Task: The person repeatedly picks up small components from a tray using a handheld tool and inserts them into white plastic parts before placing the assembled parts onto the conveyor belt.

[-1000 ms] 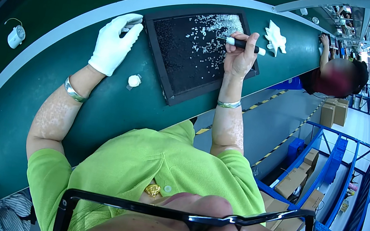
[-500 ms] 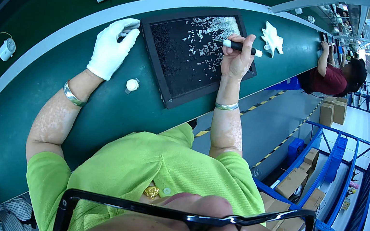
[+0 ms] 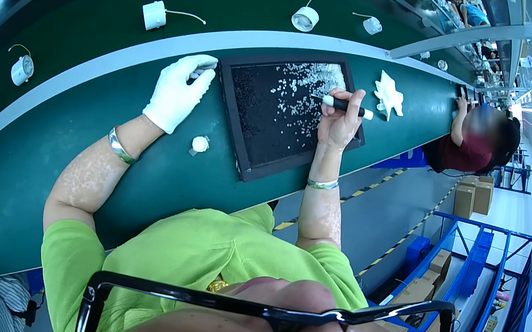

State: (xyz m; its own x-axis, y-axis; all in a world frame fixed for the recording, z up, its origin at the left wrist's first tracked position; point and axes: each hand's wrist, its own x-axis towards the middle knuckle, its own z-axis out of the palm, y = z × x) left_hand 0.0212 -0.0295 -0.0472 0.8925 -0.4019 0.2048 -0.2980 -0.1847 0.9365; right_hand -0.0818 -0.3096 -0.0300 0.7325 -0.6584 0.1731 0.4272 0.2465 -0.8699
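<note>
your bare right hand (image 3: 339, 118) is closed around a slim black pen-like tool with a white end (image 3: 346, 106), its long axis lying crosswise over the flat black rectangular tray (image 3: 261, 154). the dark tip points left at the scatter of tiny pale parts (image 3: 296, 90) just beside it, so this hand is the nearer one. your white-gloved left hand (image 3: 176, 95) rests at the tray's left corner on the green bench (image 3: 80, 100), pinching something small and grey; what it is stays hard to make out.
</note>
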